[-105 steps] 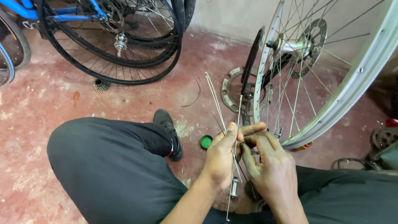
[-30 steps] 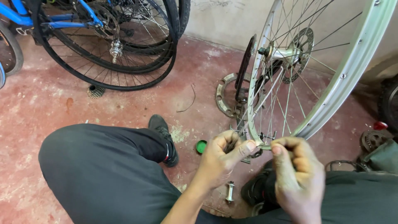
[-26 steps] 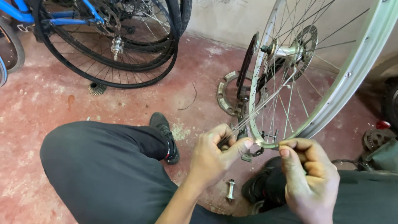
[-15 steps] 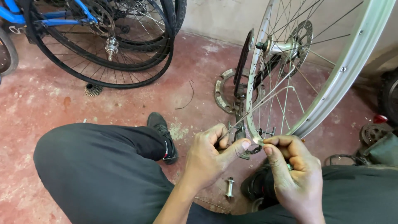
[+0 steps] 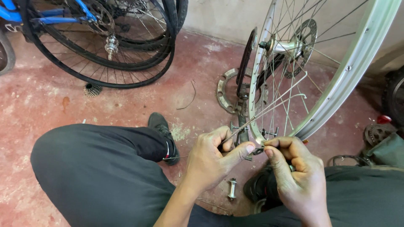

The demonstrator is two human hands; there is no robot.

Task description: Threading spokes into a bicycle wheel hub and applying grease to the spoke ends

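Note:
A silver bicycle wheel rim [image 5: 357,54] with a hub [image 5: 283,45] and thin spokes stands upright in front of me, its lowest part between my knees. My left hand [image 5: 210,162] pinches a few loose metal spokes [image 5: 269,108] that slant up through the wheel. My right hand [image 5: 292,168] pinches a small fitting at the bottom of the rim, thumb tip to thumb tip with the left. Both hands are closed at the rim's inner edge.
A small metal hub axle [image 5: 231,189] lies on the red concrete floor [image 5: 50,101] under my hands. Black bicycle tyres [image 5: 126,71] and a blue frame [image 5: 54,19] stand at the upper left. A brake disc ring [image 5: 225,90] and a small sprocket cluster [image 5: 91,89] lie on the floor.
My right hand has come in from the right to meet the left at the rim's bottom. The loose spokes, held upright 3.5 s ago, now slant through the wheel.

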